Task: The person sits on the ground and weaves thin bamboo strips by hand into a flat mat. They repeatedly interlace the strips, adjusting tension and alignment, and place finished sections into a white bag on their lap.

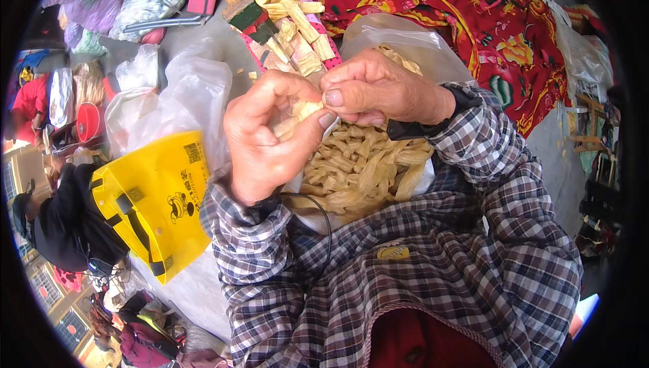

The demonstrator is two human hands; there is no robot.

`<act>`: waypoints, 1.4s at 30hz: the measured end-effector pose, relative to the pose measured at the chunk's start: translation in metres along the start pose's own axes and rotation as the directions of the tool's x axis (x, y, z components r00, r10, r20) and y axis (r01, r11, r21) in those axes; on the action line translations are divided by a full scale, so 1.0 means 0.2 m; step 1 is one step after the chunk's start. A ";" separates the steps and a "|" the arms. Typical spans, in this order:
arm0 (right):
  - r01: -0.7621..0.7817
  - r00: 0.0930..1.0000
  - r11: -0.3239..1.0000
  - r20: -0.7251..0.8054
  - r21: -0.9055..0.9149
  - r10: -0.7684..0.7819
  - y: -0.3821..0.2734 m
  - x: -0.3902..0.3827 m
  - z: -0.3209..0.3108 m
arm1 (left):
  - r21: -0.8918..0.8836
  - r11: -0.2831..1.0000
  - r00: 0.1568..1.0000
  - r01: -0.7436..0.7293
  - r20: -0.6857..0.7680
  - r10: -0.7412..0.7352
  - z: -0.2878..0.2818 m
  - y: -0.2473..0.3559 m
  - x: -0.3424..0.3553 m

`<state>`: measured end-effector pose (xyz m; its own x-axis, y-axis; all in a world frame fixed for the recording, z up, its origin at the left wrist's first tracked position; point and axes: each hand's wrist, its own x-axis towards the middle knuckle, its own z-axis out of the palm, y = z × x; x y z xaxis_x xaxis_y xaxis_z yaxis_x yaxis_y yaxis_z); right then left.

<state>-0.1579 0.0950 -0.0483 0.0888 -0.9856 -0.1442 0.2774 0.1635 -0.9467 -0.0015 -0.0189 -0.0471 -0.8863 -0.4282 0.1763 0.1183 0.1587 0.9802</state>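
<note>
Both hands meet over my lap, pinching a pale yellow strip (289, 123) that looks like dried corn husk. My left hand (260, 138) is closed, with the strip between thumb and fingers. Thumb and forefinger of my right hand (385, 90) press on the strip's end at the left fingertips; its other fingers are curled in. Below the hands lies a heap of tan plaited cord (368, 168), resting in a whitish bag or cloth on my lap. Beyond them, flat pale husk pieces (291, 19) are piled in a pink-edged tray (332, 61).
A yellow bag (165, 199) and clear plastic bags (189, 90) stand at the left. To the right spreads a red flowered cloth (500, 43), with another clear plastic bag (419, 33) before it. A green and red object (253, 21) lies on the husks. People sit at far left.
</note>
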 end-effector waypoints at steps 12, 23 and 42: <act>0.143 0.989 0.982 0.050 -0.125 -0.138 0.06 -0.02 -0.09 | -0.232 0.964 0.986 0.134 -0.068 -0.153 -0.01 -0.06 0.02; 0.003 0.979 0.980 -0.200 -0.197 -0.043 0.15 0.07 -0.20 | -0.050 0.997 0.979 0.063 -0.191 -0.072 0.02 -0.16 0.06; 0.187 0.953 0.976 0.220 0.115 -0.208 0.08 -0.03 -0.16 | -0.164 0.983 0.996 0.087 0.032 -0.083 0.13 -0.03 -0.03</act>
<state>-0.1839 0.1028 -0.0724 0.2376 -0.9635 0.1233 0.3975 -0.0194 -0.9174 -0.0082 0.0065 -0.0557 -0.9071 -0.4109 0.0913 0.1125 -0.0277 0.9933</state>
